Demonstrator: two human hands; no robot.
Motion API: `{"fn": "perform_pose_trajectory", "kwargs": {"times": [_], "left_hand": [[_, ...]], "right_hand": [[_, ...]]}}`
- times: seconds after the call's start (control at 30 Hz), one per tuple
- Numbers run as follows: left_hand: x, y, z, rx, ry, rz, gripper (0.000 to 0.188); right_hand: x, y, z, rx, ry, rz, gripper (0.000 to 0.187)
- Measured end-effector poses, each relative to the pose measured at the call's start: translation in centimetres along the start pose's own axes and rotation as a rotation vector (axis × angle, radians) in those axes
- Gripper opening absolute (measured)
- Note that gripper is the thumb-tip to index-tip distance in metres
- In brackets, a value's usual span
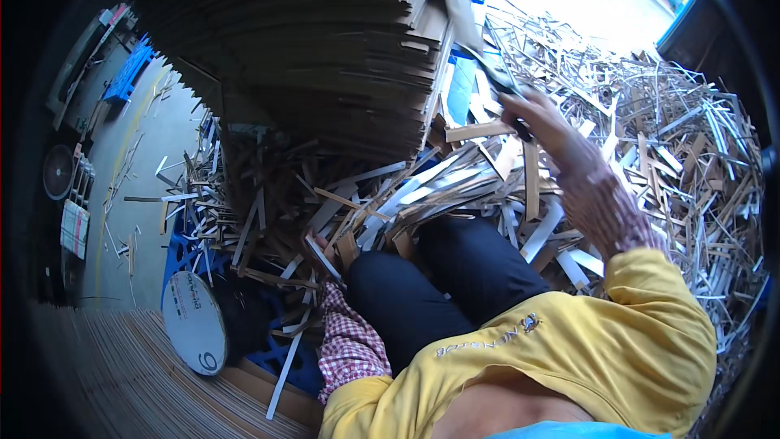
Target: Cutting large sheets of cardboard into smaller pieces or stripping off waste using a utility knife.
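Note:
My right hand (532,118) is raised to the right of a tall stack of cardboard sheets (325,57). It is closed round the grip of a dark-handled tool (497,75), which slants up toward the stack's right edge. The tool's far end is blurred, so its exact kind is unclear. Low beside my left knee, my left hand (315,245) is among loose cardboard strips (323,260). Shadow and scraps hide most of its fingers, so I cannot tell whether it grips a strip. Brown and white offcuts lie below the stack and around my legs.
A large heap of cardboard offcuts (650,146) fills the right side. At lower left are a round white-topped object (193,321), a blue plastic pallet (284,362) and another stack of sheets (106,374). A fan (58,171) stands far left, beyond a strip-littered floor (134,195).

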State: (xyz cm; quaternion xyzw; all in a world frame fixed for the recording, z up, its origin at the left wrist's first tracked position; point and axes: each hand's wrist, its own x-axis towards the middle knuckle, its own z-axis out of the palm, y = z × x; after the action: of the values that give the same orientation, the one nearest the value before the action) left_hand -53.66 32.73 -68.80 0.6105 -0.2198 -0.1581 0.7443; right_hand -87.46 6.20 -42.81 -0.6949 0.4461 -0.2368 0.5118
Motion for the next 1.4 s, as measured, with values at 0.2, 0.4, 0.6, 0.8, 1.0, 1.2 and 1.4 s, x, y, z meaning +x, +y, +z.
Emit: {"fn": "perform_pose_trajectory", "kwargs": {"times": [0.2,0.4,0.6,0.8,1.0,1.2,1.4], "left_hand": [[0.9,0.2,-0.4,0.07,-0.003,0.034,0.032],[0.9,-0.3,0.4,0.141,-0.048,0.096,0.033],[0.5,-0.7,0.0,0.181,-0.059,0.177,0.033],[1.3,-1.0,-0.2,0.258,-0.061,0.167,0.033],[1.3,-1.5,0.3,0.349,-0.08,0.225,0.033],[0.7,-1.5,-0.5,0.415,-0.064,0.268,0.033],[0.8,-1.6,-1.2,0.522,-0.086,0.247,0.033]], "right_hand": [[-3.8,0.0,-1.1,-0.02,-0.159,-0.029,0.041],[2.9,-4.1,3.9,0.225,-0.179,-0.019,0.04],[-0.4,7.7,-3.0,-0.055,0.164,0.082,0.045],[-2.4,1.0,-1.6,-0.032,-0.2,-0.062,0.039],[5.1,-2.6,2.9,0.34,-0.196,-0.057,0.038],[1.5,11.0,-2.8,-0.176,0.151,-0.007,0.035],[-4.5,4.7,-3.6,-0.022,-0.34,0.065,0.037]]}}
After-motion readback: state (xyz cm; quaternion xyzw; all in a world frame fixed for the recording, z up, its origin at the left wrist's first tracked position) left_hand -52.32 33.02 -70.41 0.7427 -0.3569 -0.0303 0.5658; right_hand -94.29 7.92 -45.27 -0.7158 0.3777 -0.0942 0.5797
